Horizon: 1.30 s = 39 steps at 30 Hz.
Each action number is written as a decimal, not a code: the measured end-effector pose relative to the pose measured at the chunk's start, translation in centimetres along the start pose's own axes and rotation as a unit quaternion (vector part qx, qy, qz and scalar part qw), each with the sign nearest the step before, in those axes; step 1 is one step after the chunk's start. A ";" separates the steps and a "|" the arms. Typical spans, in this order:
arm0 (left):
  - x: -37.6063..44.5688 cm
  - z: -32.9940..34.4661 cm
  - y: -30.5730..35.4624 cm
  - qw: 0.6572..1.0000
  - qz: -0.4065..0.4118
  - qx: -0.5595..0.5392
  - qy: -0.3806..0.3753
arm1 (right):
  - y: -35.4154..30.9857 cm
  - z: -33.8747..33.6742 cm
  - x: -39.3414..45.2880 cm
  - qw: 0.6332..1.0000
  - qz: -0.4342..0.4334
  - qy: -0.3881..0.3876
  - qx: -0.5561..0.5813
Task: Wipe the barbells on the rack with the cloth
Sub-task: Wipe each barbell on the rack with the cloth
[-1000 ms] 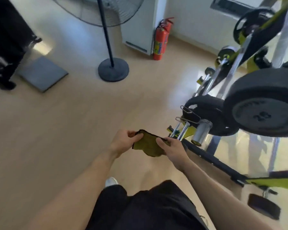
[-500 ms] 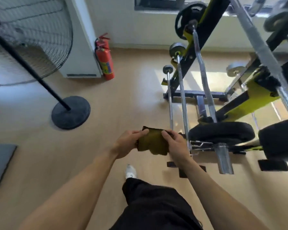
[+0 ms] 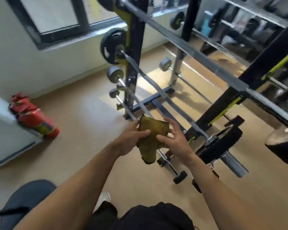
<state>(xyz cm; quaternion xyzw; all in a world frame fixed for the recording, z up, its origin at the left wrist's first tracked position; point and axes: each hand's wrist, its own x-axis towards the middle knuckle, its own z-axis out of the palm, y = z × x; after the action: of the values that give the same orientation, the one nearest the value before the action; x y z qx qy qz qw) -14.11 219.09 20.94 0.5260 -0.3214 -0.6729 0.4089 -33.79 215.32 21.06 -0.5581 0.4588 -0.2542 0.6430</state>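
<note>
An olive-green cloth (image 3: pixel 150 136) hangs in front of me, pinched between both hands. My left hand (image 3: pixel 131 138) grips its left side; my right hand (image 3: pixel 173 140) holds its right edge with fingers spread. Behind the cloth stands a black and yellow-green rack (image 3: pixel 135 47) carrying several barbells. A long straight bar (image 3: pixel 186 48) crosses the upper right. A curved bar (image 3: pixel 156 87) and thinner bars (image 3: pixel 131 97) slope down toward my hands. A black plate (image 3: pixel 221 143) sits on a bar end to the right of my right hand.
A red fire extinguisher (image 3: pixel 33 118) leans by the white unit at the left wall. A fan base (image 3: pixel 27 196) lies at lower left. A dark-framed window (image 3: pixel 60 19) runs along the back wall. More racks and plates crowd the right side. The floor is wood.
My view has swung up and to the right, toward the rack. The cloth has unfolded and now hangs lower between my hands, and my right fingers have spread.
</note>
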 end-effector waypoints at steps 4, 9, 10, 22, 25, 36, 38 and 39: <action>3.7 -2.9 4.3 0.990 -0.021 0.075 -0.115 | -1.3 0.6 1.2 0.995 -0.003 0.102 -0.022; 7.7 -1.8 10.2 0.944 0.036 0.295 -0.146 | -4.9 -0.3 2.3 0.966 -0.049 0.238 -0.092; 8.6 -1.1 11.5 0.940 0.060 0.307 -0.136 | -6.0 -0.7 2.6 0.959 -0.055 0.258 -0.107; 19.3 7.6 22.1 0.894 0.347 0.278 -0.046 | -19.0 -10.4 10.2 0.799 -0.033 0.403 -0.445; 21.6 7.5 22.7 0.827 0.433 0.358 -0.004 | -19.7 -12.2 12.5 0.721 0.130 0.345 -0.587; 29.1 0.4 23.3 0.732 0.493 0.453 0.130 | -20.9 -11.9 20.5 0.740 0.159 0.258 -0.600; 30.0 -0.8 23.6 0.720 0.506 0.455 0.133 | -21.2 -11.5 21.6 0.748 0.163 0.251 -0.593; 30.5 -1.4 23.8 0.717 0.514 0.452 0.134 | -21.4 -11.2 22.3 0.752 0.163 0.247 -0.589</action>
<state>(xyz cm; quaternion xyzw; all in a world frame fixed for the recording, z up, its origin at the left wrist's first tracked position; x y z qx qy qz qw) -11.18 181.08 27.53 0.4866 -0.7499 -0.0570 0.4445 -29.58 185.84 35.07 -0.6607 0.7447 0.0457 0.0827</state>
